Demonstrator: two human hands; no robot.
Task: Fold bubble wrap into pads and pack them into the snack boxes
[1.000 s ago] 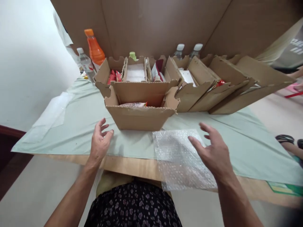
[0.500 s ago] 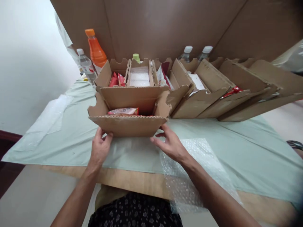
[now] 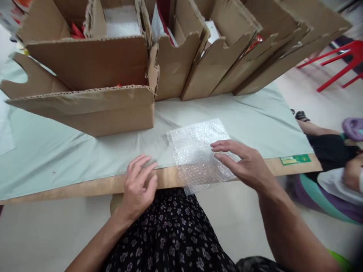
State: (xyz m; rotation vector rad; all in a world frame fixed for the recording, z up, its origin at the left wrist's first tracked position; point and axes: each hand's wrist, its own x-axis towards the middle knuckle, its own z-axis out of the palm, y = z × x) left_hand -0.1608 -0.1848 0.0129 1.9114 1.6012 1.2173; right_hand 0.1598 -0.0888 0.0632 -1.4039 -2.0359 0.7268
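Note:
A clear sheet of bubble wrap (image 3: 195,147) lies across the table's front edge, its near end hanging over. Just above its right side, my right hand (image 3: 245,160) is open with fingers stretched out and nothing in it. Left of the sheet, my left hand (image 3: 140,181) hovers by the wooden edge, fingers apart and holding nothing. Beyond it stands a cardboard box (image 3: 121,115) with notched end walls; only a bit of red shows inside.
Behind stand several narrow cardboard boxes (image 3: 177,68) in a row, with red and white packets in some. Pale green cloth (image 3: 252,117) covers the table (image 3: 104,187). To the right are a red stool (image 3: 356,53) and a seated person (image 3: 329,151).
Both hands have come away from the front cardboard box, the right one now over the bubble wrap. The view has turned to the right and down.

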